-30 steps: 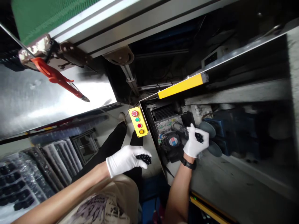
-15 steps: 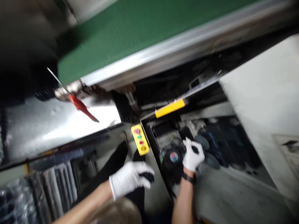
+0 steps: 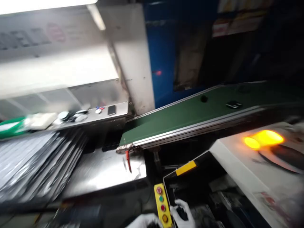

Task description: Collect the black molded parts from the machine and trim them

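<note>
Head view, blurred by motion. Hands sit at the very bottom edge, both in white gloves.

Right hand (image 3: 181,212) is inside the open machine bay (image 3: 201,186), just right of the yellow button box (image 3: 162,205) — fingers curled around a small dark piece (image 3: 182,213), thumb on one side, fingers on the other. Piece is low in the bay, close beside the box.

Left hand (image 3: 144,221) is mostly cut off by the frame edge, just left of the box's lower end. Something dark shows under it, but I can't tell whether the fingers are closed or spread.

Button box carries four buttons in a column: red, green, red, amber. Yellow strip (image 3: 186,167) runs along the bay's top rim.

Above, green conveyor belt (image 3: 180,122) slopes up to the right — dark parts (image 3: 234,104) lie on it, well apart from the hands. Red-handled tool (image 3: 128,161) hangs at the belt's lower end over a shiny steel plate (image 3: 102,172).

Stacked trays (image 3: 33,164) at left, shelf (image 3: 118,110) with a phone (image 3: 111,110) behind them. Orange lamp (image 3: 261,138) glows on the pale machine top at right.
</note>
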`<state>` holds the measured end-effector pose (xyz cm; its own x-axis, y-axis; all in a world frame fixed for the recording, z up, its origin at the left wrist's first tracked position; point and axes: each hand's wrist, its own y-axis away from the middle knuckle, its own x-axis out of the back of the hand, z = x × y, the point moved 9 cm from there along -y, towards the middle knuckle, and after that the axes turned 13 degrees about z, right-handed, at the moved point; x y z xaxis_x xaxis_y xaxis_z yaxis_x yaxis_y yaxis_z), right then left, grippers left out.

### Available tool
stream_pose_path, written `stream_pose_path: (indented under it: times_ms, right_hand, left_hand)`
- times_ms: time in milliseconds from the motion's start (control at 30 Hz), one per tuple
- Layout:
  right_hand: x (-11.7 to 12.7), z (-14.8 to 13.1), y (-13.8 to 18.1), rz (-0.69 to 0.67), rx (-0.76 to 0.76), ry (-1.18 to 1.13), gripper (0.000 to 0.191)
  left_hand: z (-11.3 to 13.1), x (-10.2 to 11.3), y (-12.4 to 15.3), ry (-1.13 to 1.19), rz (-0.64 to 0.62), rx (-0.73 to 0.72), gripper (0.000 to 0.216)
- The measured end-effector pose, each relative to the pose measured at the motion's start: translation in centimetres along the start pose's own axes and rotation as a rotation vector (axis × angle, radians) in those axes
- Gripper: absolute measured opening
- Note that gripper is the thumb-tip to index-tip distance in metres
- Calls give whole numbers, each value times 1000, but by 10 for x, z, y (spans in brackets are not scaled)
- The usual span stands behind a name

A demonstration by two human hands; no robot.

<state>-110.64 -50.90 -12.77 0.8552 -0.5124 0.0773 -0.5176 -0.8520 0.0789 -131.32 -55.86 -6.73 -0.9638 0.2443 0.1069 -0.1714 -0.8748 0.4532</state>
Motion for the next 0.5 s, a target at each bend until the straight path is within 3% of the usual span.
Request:
stream_pose_path:
  times_ms: [100, 167, 233, 367, 500]
  right_hand:
    - [-55, 24, 50, -181, -190, -56, 45]
    - [-99, 21, 77, -310, -137, -9, 47]
    - [-158, 12, 109, -478, -43, 20, 47]
    - [-305, 9, 190, -810, 109, 21, 37]
    - [-456, 32, 238, -811, 377, 159, 24]
  left_hand:
    - [-46, 20, 17, 151, 121, 87, 74]
    - [-83, 58, 25, 218, 288, 138, 76]
    - [-120, 114, 39, 206, 526, 169, 65]
    - [-179, 240, 81, 127, 926, 180, 43]
    - [-219, 378, 110, 58, 1195, 192, 29]
